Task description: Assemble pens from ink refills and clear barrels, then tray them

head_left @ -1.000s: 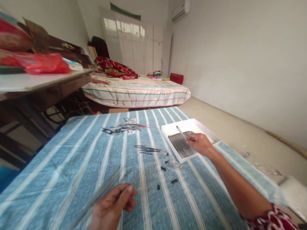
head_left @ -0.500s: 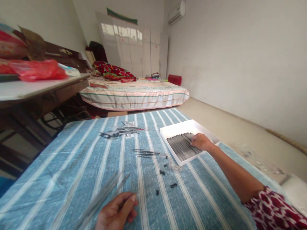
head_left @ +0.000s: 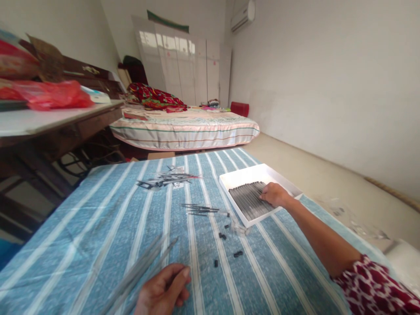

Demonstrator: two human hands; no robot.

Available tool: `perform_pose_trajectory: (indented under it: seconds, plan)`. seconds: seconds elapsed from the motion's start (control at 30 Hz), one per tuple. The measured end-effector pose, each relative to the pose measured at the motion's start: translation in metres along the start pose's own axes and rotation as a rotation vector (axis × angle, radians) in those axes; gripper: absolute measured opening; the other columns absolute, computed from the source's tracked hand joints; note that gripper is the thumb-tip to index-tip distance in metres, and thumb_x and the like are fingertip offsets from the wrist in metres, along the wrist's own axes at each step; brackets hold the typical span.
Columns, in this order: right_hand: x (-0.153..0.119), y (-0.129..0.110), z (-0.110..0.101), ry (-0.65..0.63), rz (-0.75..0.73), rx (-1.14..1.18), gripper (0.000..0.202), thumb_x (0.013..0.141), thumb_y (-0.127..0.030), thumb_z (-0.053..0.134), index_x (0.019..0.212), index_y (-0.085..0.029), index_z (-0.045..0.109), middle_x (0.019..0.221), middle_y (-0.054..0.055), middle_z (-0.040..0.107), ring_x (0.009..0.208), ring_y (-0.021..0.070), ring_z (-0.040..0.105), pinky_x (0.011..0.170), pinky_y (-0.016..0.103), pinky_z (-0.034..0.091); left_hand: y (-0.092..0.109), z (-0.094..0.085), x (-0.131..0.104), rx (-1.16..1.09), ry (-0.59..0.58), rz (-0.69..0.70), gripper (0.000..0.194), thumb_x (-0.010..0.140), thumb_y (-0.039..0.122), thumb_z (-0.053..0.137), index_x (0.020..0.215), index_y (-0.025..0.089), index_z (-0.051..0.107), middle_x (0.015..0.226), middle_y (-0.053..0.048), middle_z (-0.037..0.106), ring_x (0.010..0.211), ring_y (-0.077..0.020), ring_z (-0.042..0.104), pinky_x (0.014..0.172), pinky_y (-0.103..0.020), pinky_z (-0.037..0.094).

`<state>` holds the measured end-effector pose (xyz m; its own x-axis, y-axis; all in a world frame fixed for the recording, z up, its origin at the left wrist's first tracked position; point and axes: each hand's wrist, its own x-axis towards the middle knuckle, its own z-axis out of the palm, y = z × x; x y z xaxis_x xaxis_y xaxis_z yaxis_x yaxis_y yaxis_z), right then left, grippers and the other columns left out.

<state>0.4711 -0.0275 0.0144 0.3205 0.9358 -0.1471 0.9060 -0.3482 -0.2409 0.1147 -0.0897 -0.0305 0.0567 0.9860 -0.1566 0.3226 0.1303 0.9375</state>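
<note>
We have our right grip [head_left: 273, 195] bent down over the shallow, white rectangular box [head_left: 241, 177], at the dark grey, slender tubes [head_left: 247, 201] lined up inside, mostly to its left, though we cannot tell whether it pinches one. We hold our left grip [head_left: 166, 286] with thumb and curled fingers pressed together above the blue cloth with white stripes [head_left: 98, 227], just right of some long, slender grey pieces [head_left: 139, 274]. Ahead and right of it, we see small, black cylindrical bits [head_left: 238, 253].
</note>
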Motion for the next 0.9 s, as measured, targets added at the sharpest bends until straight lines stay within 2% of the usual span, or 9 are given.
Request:
perform_pose_trajectory:
  seconds: [0.4, 0.7, 0.9]
  plan:
    - [0.006, 0.008, 0.007, -0.045, 0.017, 0.088, 0.025, 0.081, -0.032, 0.05, 0.067, -0.017, 0.063, 0.047, -0.001, 0.056, 0.04, 0.0114, 0.055, 0.046, 0.021, 0.04, 0.003, 0.001, -0.002, 0.016, -0.015, -0.023, 0.02, 0.063, 0.041, 0.059, 0.052, 0.024, 0.062, 0.041, 0.002, 0.055, 0.04, -0.0154, 0.049, 0.044, -0.025, 0.041]
    - [0.006, 0.011, 0.007, -0.054, 0.034, 0.068, 0.028, 0.082, -0.036, 0.047, 0.068, -0.018, 0.063, 0.047, -0.001, 0.058, 0.041, 0.0112, 0.055, 0.046, 0.021, 0.04, 0.006, 0.002, -0.005, 0.007, -0.02, -0.025, 0.02, 0.064, 0.04, 0.06, 0.054, 0.023, 0.063, 0.041, 0.002, 0.055, 0.04, -0.0149, 0.048, 0.044, -0.025, 0.04]
    - [0.0, 0.005, -0.003, 0.025, 0.033, -0.028, 0.029, 0.081, -0.037, 0.049, 0.064, -0.018, 0.064, 0.052, 0.003, 0.06, 0.051, 0.0137, 0.057, 0.048, 0.022, 0.034, 0.007, -0.003, -0.004, -0.024, 0.019, -0.003, 0.018, 0.063, 0.038, 0.062, 0.054, 0.022, 0.064, 0.04, 0.003, 0.054, 0.039, -0.014, 0.048, 0.042, -0.023, 0.039]
